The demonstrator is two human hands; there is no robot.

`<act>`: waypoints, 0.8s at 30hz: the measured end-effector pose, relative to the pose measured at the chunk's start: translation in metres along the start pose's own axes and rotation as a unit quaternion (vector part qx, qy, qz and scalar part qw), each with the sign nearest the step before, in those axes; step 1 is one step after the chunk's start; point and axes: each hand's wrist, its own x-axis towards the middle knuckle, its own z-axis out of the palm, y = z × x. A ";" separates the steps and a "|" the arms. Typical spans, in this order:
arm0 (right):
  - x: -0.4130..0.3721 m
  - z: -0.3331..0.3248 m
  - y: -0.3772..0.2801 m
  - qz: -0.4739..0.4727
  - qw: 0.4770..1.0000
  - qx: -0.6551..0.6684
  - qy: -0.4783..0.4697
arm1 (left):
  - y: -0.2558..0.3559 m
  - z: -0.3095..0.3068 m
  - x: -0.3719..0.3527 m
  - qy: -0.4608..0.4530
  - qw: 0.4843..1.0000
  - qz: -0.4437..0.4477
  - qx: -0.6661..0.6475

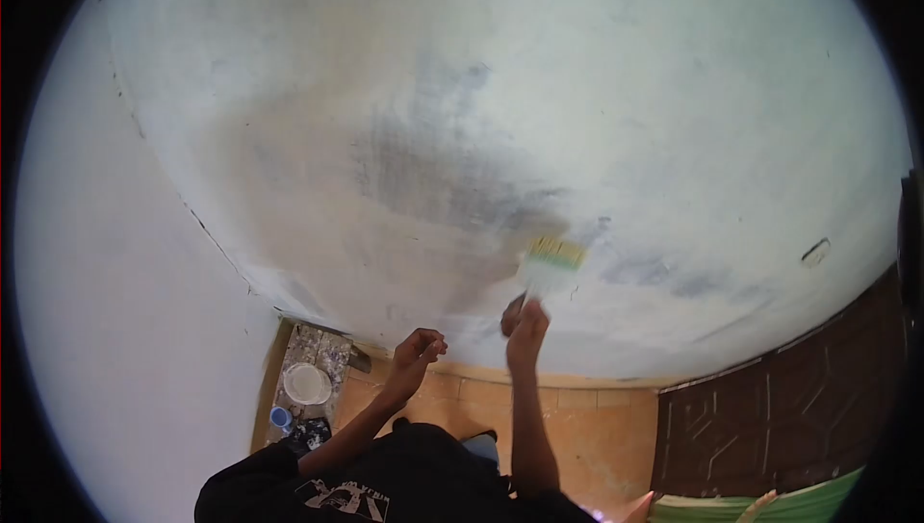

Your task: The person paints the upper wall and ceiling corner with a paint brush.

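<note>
Okay, brush (551, 268) first, since everything gets placed off it: flat, held upright in front of the wall (693, 128), yellowish at the top, green band under that, paler below, a bit blurred. Can't tell from where I stand whether it's touching the wall. Right hand (526, 335) directly under the brush, grip closed round its lower end, fingers wrapped; clearly clamped on it. Left hand (416, 355) left of the brush and lower, near the wall, wrist bent, fingers curled in toward the thumb; can't tell if that grip is together or slightly apart.

Wall, next: dark grey smudged patch (433, 172) up and left of the brush, streaky, edges fading into white. More grey smears (693, 282) to the right of the brush, fainter. Small wall fitting (816, 253) far right of it, about level. Crack (212, 237) well left of it, running along the corner.

Further out: paint-spattered desk (327, 345) low and left of the brush, carrying a round whitish container (307, 383) and a blue cup (280, 417) just beside it. Orange tiled floor (597, 436) below the brush. Dark brown door (780, 398) low right of it, green cloth (808, 499) lower still.
</note>
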 end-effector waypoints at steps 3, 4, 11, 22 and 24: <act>0.034 -0.005 -0.023 0.024 1.000 -0.007 0.005 | 0.003 0.004 0.001 -0.018 1.000 0.004 0.007; 0.038 -0.005 -0.020 0.046 0.999 -0.007 0.006 | 0.005 0.005 0.001 -0.021 1.000 0.009 0.007; -0.036 -0.017 0.053 0.152 0.987 -0.031 0.026 | 0.010 0.003 0.003 -0.001 1.000 0.000 0.007; 0.030 -0.005 -0.008 -0.011 0.997 -0.070 -0.001 | 0.011 0.018 0.004 -0.033 0.999 0.011 0.003; -0.002 -0.007 0.014 0.051 0.997 -0.062 -0.003 | 0.015 0.020 0.001 -0.019 1.000 0.007 0.001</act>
